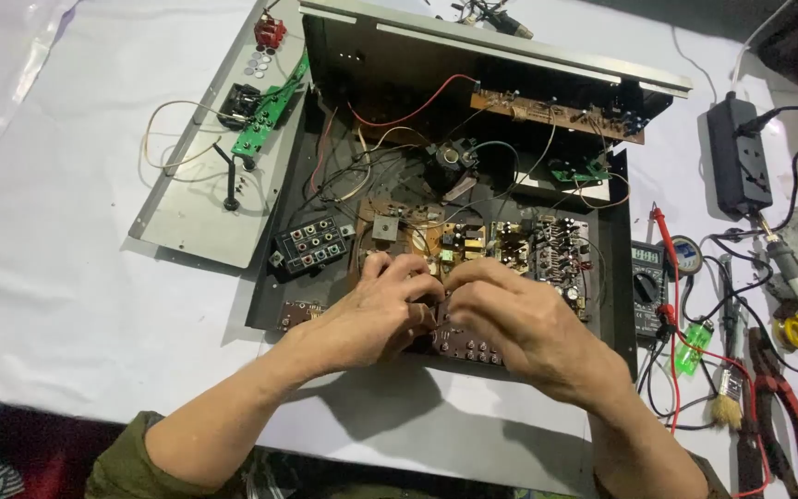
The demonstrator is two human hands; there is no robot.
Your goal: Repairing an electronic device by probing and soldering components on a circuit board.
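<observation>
Your left hand (382,310) and right hand (519,323) met fingertip to fingertip, both curled tight over the brown circuit board (473,245) in the open black chassis (621,277); whether they gripped anything, you couldn't tell. That board ran long-side left to right across the chassis floor, its near edge under your knuckles. The multimeter (646,286) sat just right of the chassis.

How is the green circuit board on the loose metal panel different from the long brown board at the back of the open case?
The green circuit board is short, bright green and lies on the detached metal panel outside the case. The long brown board is a narrow strip, brown, mounted inside the black case along its rear. Both carry small parts and have wires running to them.
</observation>
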